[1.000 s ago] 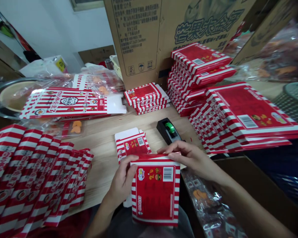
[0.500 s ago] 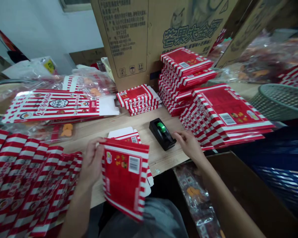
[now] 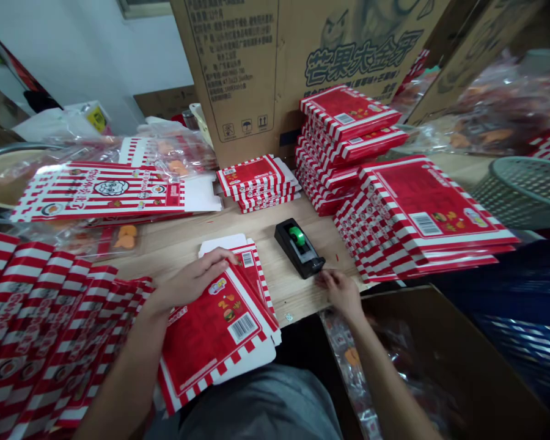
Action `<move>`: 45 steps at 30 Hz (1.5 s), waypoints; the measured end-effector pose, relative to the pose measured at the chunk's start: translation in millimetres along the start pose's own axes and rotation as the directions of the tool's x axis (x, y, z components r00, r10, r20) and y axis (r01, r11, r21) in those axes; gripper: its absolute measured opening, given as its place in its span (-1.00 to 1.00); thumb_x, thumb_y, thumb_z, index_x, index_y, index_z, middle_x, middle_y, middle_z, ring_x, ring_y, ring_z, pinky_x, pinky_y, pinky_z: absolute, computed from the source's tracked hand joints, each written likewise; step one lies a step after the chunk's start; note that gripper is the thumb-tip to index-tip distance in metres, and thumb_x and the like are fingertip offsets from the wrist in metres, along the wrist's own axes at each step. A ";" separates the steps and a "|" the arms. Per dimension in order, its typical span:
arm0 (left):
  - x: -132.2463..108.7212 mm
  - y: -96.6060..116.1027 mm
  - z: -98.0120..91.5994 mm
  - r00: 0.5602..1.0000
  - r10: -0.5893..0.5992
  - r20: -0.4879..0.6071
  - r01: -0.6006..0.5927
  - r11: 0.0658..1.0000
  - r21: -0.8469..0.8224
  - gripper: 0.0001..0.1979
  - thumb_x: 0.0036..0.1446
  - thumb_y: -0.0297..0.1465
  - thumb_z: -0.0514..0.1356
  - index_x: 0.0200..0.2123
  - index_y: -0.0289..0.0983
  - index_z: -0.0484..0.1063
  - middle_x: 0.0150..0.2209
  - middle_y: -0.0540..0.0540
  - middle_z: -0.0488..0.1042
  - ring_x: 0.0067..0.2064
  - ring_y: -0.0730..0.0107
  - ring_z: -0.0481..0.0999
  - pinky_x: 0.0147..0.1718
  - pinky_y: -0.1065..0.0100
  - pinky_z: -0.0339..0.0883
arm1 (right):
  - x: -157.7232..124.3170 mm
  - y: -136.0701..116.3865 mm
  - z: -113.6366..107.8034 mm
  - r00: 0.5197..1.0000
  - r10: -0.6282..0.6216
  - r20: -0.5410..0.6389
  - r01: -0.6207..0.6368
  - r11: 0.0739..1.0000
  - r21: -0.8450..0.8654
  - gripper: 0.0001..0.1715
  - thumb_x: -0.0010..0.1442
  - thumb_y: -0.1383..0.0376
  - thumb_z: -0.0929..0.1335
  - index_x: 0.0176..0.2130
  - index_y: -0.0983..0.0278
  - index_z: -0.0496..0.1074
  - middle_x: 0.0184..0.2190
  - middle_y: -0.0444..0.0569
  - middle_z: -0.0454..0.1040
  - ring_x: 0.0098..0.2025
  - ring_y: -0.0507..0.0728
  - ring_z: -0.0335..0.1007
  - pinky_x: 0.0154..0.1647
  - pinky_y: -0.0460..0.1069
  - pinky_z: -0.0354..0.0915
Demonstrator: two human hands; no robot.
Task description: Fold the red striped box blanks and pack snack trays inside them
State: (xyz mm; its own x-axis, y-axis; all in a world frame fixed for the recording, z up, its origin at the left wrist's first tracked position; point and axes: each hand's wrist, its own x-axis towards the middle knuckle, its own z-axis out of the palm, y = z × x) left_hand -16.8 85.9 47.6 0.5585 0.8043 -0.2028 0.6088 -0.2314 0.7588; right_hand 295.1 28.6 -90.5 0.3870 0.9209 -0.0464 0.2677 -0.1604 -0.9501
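Note:
My left hand (image 3: 195,281) grips the top edge of a flat red-and-white striped box (image 3: 206,342), which lies tilted at the table's front edge, barcode facing up. Under it and behind it are more flat boxes (image 3: 252,260) with white flaps showing. My right hand (image 3: 341,294) is closed in a pinch just off the cutter end of a black tape dispenser (image 3: 300,247) with a green core. Whatever is between those fingertips is too small to make out.
Stacked red boxes (image 3: 433,201) stand on the right, with a taller stack (image 3: 343,134) behind. Standing striped boxes (image 3: 41,330) line the left. A large carton (image 3: 242,73) rises at the back. A green basket (image 3: 527,189) and an open carton (image 3: 440,342) are at right.
The box in my left hand has swung from upright to lying flatter, lower and to the left. My right hand has come slightly down beside the dispenser's cutter end.

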 end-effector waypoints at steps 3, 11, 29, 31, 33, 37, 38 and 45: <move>5.4 10.2 4.4 0.995 0.051 0.090 -0.052 0.999 0.011 -0.74 0.24 -0.25 -0.14 -0.18 -0.18 0.27 -0.21 0.01 0.40 -0.21 0.39 0.38 -0.17 0.40 0.26 | -18.5 -29.9 -5.4 0.998 -0.023 0.058 0.022 1.000 0.016 -0.51 0.06 0.01 0.27 -0.27 0.36 0.48 -0.58 -0.11 0.29 -0.65 -0.03 0.10 -0.63 -0.08 0.17; 13.2 29.1 15.2 0.947 0.231 0.224 -0.225 0.973 -0.056 -0.77 0.26 -0.32 -0.13 -0.16 -0.18 0.28 -0.19 -0.02 0.39 -0.14 0.39 0.36 -0.09 0.36 0.20 | -49.5 -137.6 19.6 0.631 -0.273 0.726 0.198 0.962 0.190 -0.09 0.14 0.34 0.30 0.28 0.20 -0.29 -0.57 -0.26 0.24 -0.52 -0.05 0.15 -0.44 -0.15 0.18; 153.4 -5.1 -50.3 0.604 -0.468 -0.646 -0.219 0.682 -0.698 -0.87 0.10 -0.31 0.10 -0.33 -0.23 0.21 -0.53 0.08 0.38 -0.47 0.53 0.42 -0.33 0.40 0.32 | -33.2 -56.5 44.2 0.847 0.162 0.506 -0.369 0.864 0.342 -0.43 0.01 -0.07 0.31 -0.21 0.36 0.36 -0.78 -0.32 0.07 -0.72 -0.09 -0.15 -0.69 -0.14 -0.14; 165.6 -8.7 -53.6 0.607 -0.478 -0.635 -0.129 0.729 -0.672 -0.90 0.12 -0.35 0.07 -0.30 -0.25 0.22 -0.46 0.00 0.42 -0.41 0.47 0.46 -0.30 0.33 0.32 | -35.6 -54.4 45.7 0.862 0.153 0.484 -0.318 0.906 0.280 -0.46 0.03 -0.04 0.31 -0.20 0.35 0.38 -0.75 -0.29 0.11 -0.71 -0.07 -0.07 -0.67 -0.14 -0.07; 162.9 -15.1 -47.4 0.622 -0.464 -0.630 -0.022 0.795 -0.607 -0.88 0.11 -0.39 0.07 -0.26 -0.28 0.24 -0.35 -0.09 0.44 -0.29 0.38 0.47 -0.22 0.28 0.30 | -37.7 -50.7 50.1 0.882 0.135 0.452 -0.254 0.943 0.215 -0.48 0.05 -0.02 0.30 -0.19 0.35 0.39 -0.72 -0.25 0.16 -0.68 -0.03 0.03 -0.64 -0.11 0.04; 124.7 -34.7 -10.0 0.717 -0.377 -0.587 0.185 0.914 -0.360 -0.88 0.07 -0.39 0.10 -0.30 -0.28 0.33 -0.25 -0.13 0.43 -0.10 0.25 0.39 -0.07 0.23 0.20 | -42.8 -40.0 64.5 0.936 0.071 0.344 -0.115 0.987 0.109 -0.42 0.03 0.01 0.32 -0.05 0.31 0.35 -0.37 0.01 0.42 -0.31 0.17 0.34 -0.21 0.09 0.28; 113.2 -39.6 2.2 0.763 -0.355 -0.541 0.228 0.930 -0.289 -0.91 0.04 -0.38 0.14 -0.37 -0.29 0.35 -0.28 -0.13 0.43 -0.10 0.21 0.39 -0.05 0.23 0.18 | -45.0 -37.3 69.0 0.945 0.039 0.325 -0.066 0.995 0.072 -0.37 0.01 0.03 0.34 0.01 0.30 0.32 -0.19 0.09 0.41 -0.14 0.24 0.32 -0.05 0.14 0.23; 71.9 -50.8 46.8 0.920 -0.344 -0.186 0.366 0.926 0.097 -0.75 0.01 -0.24 0.14 -0.48 -0.33 0.41 -0.30 -0.26 0.46 -0.17 0.07 0.42 -0.14 0.19 0.18 | -69.1 -23.6 93.0 0.882 -0.155 0.445 0.294 0.919 -0.262 -0.11 0.09 0.15 0.32 0.26 0.36 -0.11 0.30 0.21 -0.25 0.31 0.31 -0.38 0.24 0.26 -0.16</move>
State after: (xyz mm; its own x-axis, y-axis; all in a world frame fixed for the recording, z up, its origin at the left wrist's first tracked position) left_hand 18.8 129.8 -34.5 0.1998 0.9215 -0.3330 0.8226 0.0269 0.5680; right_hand 180.0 1.8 -93.6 -0.0926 0.9952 -0.0306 0.5911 0.0303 -0.8060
